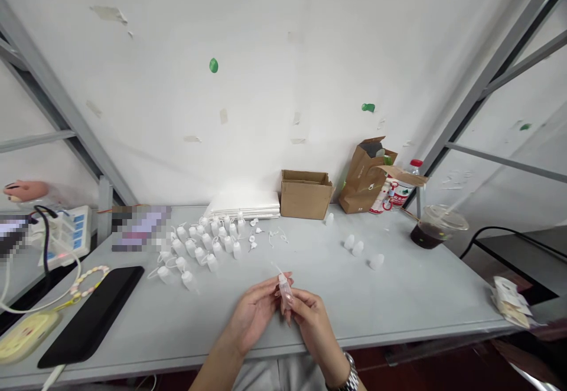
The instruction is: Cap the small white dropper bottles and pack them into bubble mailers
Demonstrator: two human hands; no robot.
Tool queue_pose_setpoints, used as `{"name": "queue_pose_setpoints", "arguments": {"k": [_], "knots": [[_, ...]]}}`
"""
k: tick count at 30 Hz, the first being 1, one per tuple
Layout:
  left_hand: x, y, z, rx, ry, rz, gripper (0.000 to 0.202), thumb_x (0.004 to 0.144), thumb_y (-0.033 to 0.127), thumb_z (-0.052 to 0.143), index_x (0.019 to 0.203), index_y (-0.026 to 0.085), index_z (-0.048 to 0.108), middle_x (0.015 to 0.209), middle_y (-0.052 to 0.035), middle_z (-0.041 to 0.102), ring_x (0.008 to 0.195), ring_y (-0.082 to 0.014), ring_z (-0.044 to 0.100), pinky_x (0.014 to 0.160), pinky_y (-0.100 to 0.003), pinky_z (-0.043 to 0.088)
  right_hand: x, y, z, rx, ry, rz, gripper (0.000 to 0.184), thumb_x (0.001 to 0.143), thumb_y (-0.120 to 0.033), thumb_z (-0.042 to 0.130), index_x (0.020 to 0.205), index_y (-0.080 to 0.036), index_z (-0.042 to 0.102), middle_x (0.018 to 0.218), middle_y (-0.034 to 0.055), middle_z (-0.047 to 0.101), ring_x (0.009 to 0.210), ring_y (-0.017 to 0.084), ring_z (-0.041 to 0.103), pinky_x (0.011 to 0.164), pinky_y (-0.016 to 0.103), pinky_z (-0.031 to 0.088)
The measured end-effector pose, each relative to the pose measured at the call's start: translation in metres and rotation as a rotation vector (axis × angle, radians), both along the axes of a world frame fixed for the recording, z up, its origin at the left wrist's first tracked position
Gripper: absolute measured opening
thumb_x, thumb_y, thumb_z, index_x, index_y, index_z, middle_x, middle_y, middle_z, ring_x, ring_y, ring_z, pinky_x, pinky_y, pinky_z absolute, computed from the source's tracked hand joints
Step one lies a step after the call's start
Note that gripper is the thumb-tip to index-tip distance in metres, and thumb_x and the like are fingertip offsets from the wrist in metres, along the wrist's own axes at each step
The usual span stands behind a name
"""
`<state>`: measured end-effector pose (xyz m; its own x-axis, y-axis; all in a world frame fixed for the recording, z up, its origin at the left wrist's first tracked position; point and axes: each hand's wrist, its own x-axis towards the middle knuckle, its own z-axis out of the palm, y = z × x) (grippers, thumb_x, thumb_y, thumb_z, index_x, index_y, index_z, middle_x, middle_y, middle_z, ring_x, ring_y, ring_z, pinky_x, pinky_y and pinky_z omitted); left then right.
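A small translucent squeeze bottle [284, 287] with a thin strap or tube at its top is held slightly tilted above the table's front edge. My right hand [310, 314] grips its lower body, with the thumb across the front. Around its neck and back lie the fingers of my left hand [257, 311], touching it from the left. Several similar white bottles [207, 240] with looped straps stand in a group to the left. Small white cap pieces [252, 241] and loose thin straps [279, 236] lie beside that group. On the right are several translucent cone-shaped caps [358, 248].
At the back stand white flat stacked sheets [243, 207], an open cardboard box [305, 197] and a brown paper bag [365, 178]. A drink cup [436, 227] is at the right. A black power bank-like slab [91, 317] and a bead bracelet [90, 280] lie left.
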<state>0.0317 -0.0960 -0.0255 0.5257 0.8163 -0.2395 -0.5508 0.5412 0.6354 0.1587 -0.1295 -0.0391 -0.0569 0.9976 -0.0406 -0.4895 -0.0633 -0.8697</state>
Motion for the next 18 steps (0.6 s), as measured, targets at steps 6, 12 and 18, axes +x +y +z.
{"name": "queue_pose_setpoints", "arguments": {"k": [6,12,18], "knots": [[0.002,-0.001,0.005,-0.042,-0.004,0.002,0.025,0.077,0.012,0.053,0.094,0.008,0.071,0.089,-0.0104,0.07,0.094,-0.0192,0.058,0.091,-0.03,0.037,0.003,0.001,0.002,0.027,0.133,0.1,0.022,0.074,-0.032,0.066,0.074,-0.011,0.071,0.051,-0.0007,0.048,0.047,0.008,0.038,0.046,0.023,0.025],[0.009,-0.004,0.006,-0.083,-0.003,0.001,0.023,0.077,0.013,0.054,0.092,0.008,0.07,0.09,-0.0104,0.069,0.093,-0.0189,0.059,0.089,-0.029,0.039,0.004,0.0,-0.001,-0.002,0.288,0.191,0.023,0.07,-0.033,0.069,0.075,-0.01,0.07,0.05,-0.0023,0.044,0.046,0.007,0.034,0.048,0.023,0.024],[0.012,-0.006,0.008,-0.131,0.059,0.028,0.028,0.067,0.005,0.05,0.083,0.012,0.072,0.084,-0.0077,0.069,0.088,-0.0182,0.06,0.091,-0.031,0.038,0.0,-0.001,0.0,-0.051,0.316,0.212,0.028,0.067,-0.038,0.071,0.075,-0.011,0.07,0.051,-0.0034,0.042,0.046,0.007,0.029,0.047,0.023,0.024]]}}
